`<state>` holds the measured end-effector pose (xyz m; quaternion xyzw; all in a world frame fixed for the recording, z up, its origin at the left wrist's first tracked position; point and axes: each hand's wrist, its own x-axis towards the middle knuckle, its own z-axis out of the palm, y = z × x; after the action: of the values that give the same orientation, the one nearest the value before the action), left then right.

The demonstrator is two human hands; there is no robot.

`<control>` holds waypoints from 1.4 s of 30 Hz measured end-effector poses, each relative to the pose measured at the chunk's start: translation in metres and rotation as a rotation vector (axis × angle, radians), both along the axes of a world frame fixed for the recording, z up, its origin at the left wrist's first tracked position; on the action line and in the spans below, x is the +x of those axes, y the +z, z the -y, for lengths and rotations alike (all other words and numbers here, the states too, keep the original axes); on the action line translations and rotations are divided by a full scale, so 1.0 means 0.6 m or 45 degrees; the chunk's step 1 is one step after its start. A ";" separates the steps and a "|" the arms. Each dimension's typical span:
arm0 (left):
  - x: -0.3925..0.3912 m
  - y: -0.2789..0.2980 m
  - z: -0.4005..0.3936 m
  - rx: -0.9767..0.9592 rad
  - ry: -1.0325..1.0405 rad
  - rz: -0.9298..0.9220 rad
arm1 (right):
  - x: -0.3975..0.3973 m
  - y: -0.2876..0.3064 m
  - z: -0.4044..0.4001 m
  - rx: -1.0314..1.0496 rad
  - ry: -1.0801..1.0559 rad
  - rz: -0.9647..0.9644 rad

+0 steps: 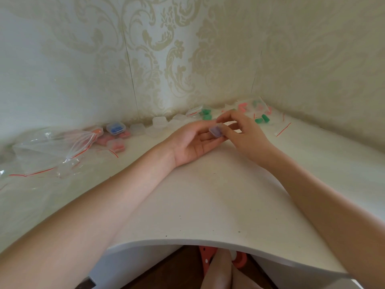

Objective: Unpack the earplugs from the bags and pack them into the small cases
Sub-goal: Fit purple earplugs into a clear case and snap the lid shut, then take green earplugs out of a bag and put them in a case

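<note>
The small case (216,131) is half covered by fingers (226,130); its contents are blurred. Bags (52,147) run off the left edge.

Small clear case (216,131) w/ purple plugs, held mid-table; green earplugs (263,119) loose at back

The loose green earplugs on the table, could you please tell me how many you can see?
4. Two green earplugs lie by the wall behind the left hand; two more lie past the right hand. Others may be hidden in the clear bags nearby.
</note>
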<state>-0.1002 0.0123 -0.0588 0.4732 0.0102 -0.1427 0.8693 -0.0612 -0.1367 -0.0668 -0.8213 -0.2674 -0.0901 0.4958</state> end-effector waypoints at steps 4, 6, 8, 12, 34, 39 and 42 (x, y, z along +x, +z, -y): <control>0.006 -0.013 0.009 0.213 0.082 0.113 | -0.005 0.001 -0.007 0.083 0.072 -0.070; 0.006 -0.015 0.007 0.267 0.063 0.145 | -0.007 -0.001 -0.010 0.086 0.114 -0.097; 0.007 -0.015 0.007 0.264 0.083 0.162 | -0.007 -0.003 -0.010 0.077 0.128 -0.099; 0.004 -0.007 0.022 0.262 0.203 0.145 | -0.007 -0.005 -0.010 0.061 0.100 -0.060; -0.016 0.010 -0.192 2.748 0.927 0.321 | -0.001 -0.013 0.017 -0.128 -0.055 0.137; -0.017 0.008 -0.177 3.007 0.884 0.401 | 0.007 -0.010 0.029 -0.128 -0.103 0.148; -0.009 0.008 -0.150 2.949 1.008 0.659 | 0.015 -0.011 0.036 -0.275 -0.321 0.174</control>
<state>-0.1056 0.1024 -0.0538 0.9377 0.1001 0.3180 -0.0975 -0.0523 -0.1583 -0.0731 -0.8887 -0.2037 -0.1779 0.3702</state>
